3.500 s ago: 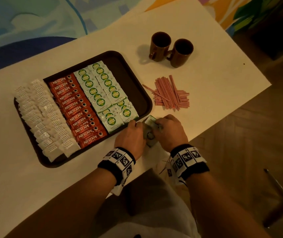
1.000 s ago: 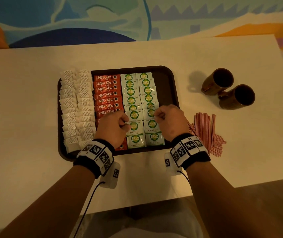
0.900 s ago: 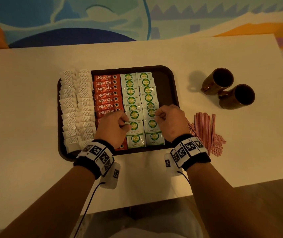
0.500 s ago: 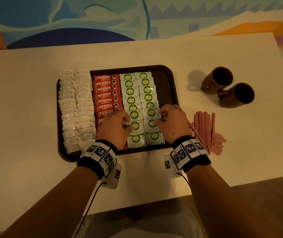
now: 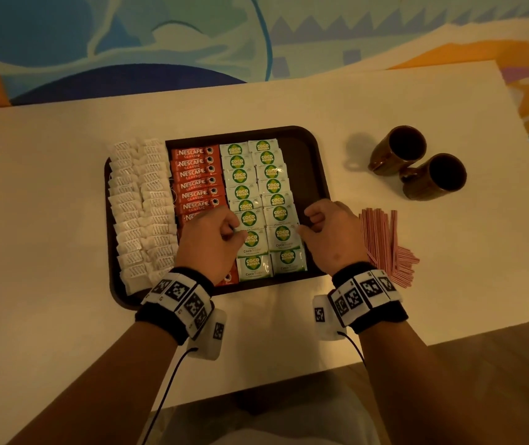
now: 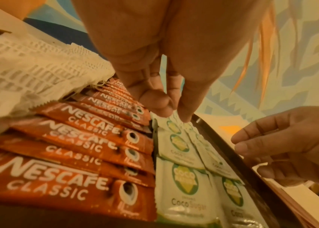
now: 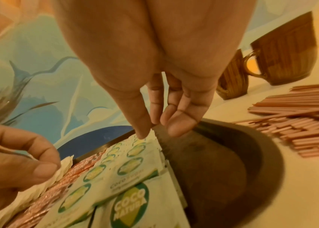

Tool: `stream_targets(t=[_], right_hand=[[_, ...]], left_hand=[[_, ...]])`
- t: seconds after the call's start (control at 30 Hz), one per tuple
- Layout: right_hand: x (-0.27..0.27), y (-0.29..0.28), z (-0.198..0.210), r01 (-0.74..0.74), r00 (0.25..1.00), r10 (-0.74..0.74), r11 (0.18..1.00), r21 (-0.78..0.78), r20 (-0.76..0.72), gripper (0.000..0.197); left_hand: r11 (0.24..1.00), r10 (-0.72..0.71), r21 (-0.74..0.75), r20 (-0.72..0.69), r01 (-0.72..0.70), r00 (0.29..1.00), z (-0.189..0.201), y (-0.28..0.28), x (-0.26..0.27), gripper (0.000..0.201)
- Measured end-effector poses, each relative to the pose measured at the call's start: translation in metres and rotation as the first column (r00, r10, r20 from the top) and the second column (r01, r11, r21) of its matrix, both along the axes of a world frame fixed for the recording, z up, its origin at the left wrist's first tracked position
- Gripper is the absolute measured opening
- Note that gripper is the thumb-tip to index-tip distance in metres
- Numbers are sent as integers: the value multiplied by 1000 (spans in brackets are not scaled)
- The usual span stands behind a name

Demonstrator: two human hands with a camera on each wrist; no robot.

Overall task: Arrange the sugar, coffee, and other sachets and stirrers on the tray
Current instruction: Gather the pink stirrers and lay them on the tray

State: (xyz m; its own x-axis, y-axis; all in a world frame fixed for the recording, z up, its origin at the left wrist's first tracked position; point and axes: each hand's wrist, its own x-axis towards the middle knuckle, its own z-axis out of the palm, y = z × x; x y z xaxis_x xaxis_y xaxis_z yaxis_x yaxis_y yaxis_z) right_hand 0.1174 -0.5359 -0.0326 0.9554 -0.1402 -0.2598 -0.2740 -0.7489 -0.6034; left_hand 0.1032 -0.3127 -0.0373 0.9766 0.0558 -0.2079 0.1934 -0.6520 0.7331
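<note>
A dark brown tray point(image 5: 319, 175) holds two columns of white sachets point(image 5: 141, 203), a column of red Nescafe sticks point(image 5: 195, 181) and two columns of green-and-white Coco Natura sachets point(image 5: 256, 187). My left hand point(image 5: 235, 231) hovers over the near Nescafe sticks. Its thumb and forefinger pinch the left edge of a Coco Natura sachet point(image 6: 174, 123). My right hand point(image 5: 303, 226) is at the right side of those columns, where thumb and forefinger pinch the right edge of a sachet point(image 7: 150, 138). Pink stirrers point(image 5: 388, 242) lie in a pile on the table right of the tray.
Two brown mugs point(image 5: 398, 149) point(image 5: 433, 175) stand side by side at the back right of the white table point(image 5: 48, 187). A bare strip of tray floor point(image 5: 301, 162) runs along the tray's right side. Table edge and wooden floor lie near my body.
Since 3.5 s ago the hands went from the table edge onto the tray. In the last second both have lowered onto the green sachet columns and moved slightly apart.
</note>
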Motion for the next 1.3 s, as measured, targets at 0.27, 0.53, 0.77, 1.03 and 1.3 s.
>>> stream_targets(t=[0.27,0.53,0.77,1.03,1.3], right_hand=[[-33,-63,6,336,938,-343,934,-119,-43,37],[-25,-87,4,351,882,-446,838,-418,-154,94],[-15,-74,-7,284,877,-430,825,-489,-216,111],[-11,-78,-13,278,894,-393,863,-423,-214,101],[3,-79,-12,213,919,-328,879,-426,-219,72]], left_hand=[[997,-69,-44,-2,68,998,18,-5,-15,8],[982,-186,-33,-21,185,982,29,-38,-11,4],[971,-231,-61,-10,230,973,29,-54,-8,4],[969,-240,-65,-20,238,971,28,-55,-13,3],[968,-243,-74,-29,241,970,27,-56,-13,3]])
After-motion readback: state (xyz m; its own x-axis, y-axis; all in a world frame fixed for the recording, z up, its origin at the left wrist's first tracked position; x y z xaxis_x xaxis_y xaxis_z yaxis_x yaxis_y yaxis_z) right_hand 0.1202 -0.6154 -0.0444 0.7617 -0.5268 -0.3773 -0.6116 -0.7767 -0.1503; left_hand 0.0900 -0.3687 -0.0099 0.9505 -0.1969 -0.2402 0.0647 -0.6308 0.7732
